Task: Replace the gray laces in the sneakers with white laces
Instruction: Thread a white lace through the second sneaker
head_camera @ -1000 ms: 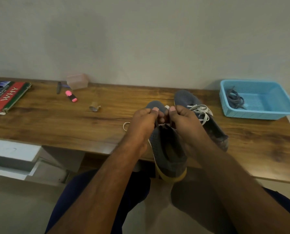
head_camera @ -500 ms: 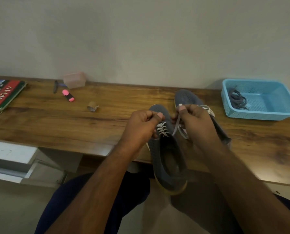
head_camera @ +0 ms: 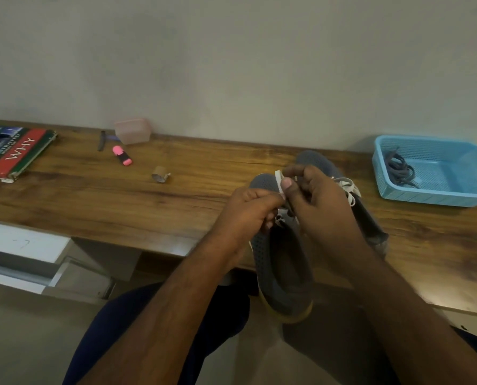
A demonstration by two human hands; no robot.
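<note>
Both hands raised over near sneaker (head_camera: 280, 262), left hand (head_camera: 248, 209), right hand (head_camera: 323, 201) pinching white lace (head_camera: 279, 180)

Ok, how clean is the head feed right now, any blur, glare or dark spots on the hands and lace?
Head view: dim overall; the hands, left and right, are dark and a little soft; the white lace stands out between them. Small bright patch on the desk edge at lower right. Wide-angle bend at the borders.

The right hand (head_camera: 326, 201) has lifted its white lace (head_camera: 279, 179) end higher, while the left hand (head_camera: 248, 212) dropped lower.
</note>
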